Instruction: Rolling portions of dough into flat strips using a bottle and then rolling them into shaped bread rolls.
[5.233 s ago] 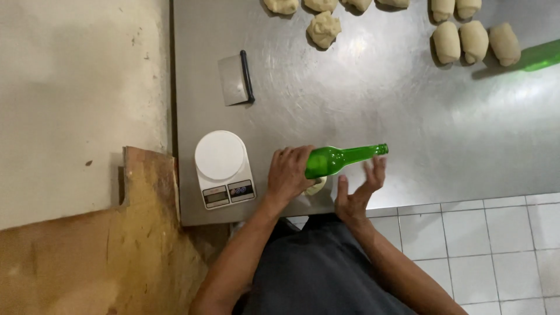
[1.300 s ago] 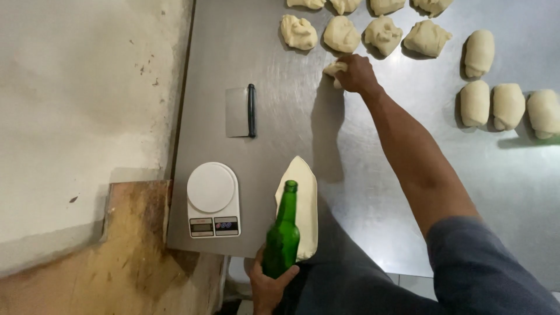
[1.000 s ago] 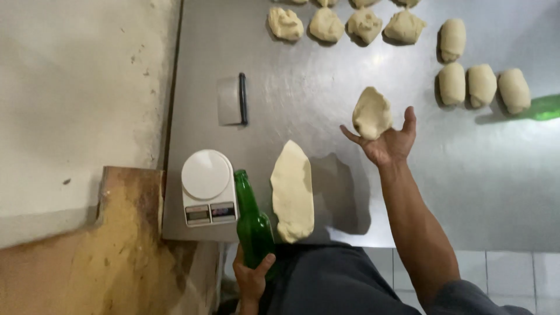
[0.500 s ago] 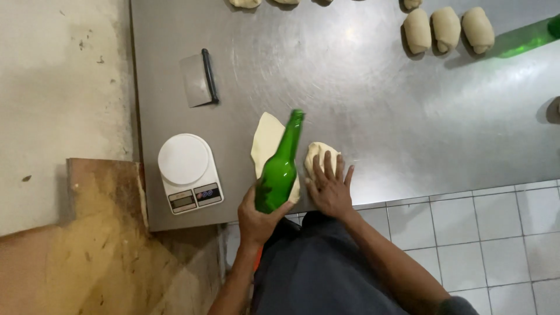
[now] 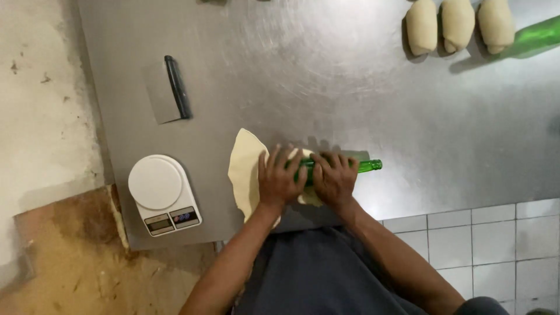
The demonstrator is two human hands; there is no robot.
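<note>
With left hand and right hand pressed flat on the green bottle, dough near table edge could slide off.

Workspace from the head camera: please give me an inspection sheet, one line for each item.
Surface: steel table, scuffed.
Job's things: green bottle lying across flattened dough.
Clutter: white scale, bench scraper, three dough rolls, second green bottle.
Grippers: left hand and right hand both pressed flat on the bottle.
Cables: nothing seen.
Surroundings: white tiled floor, wooden board, pale wall.
</note>
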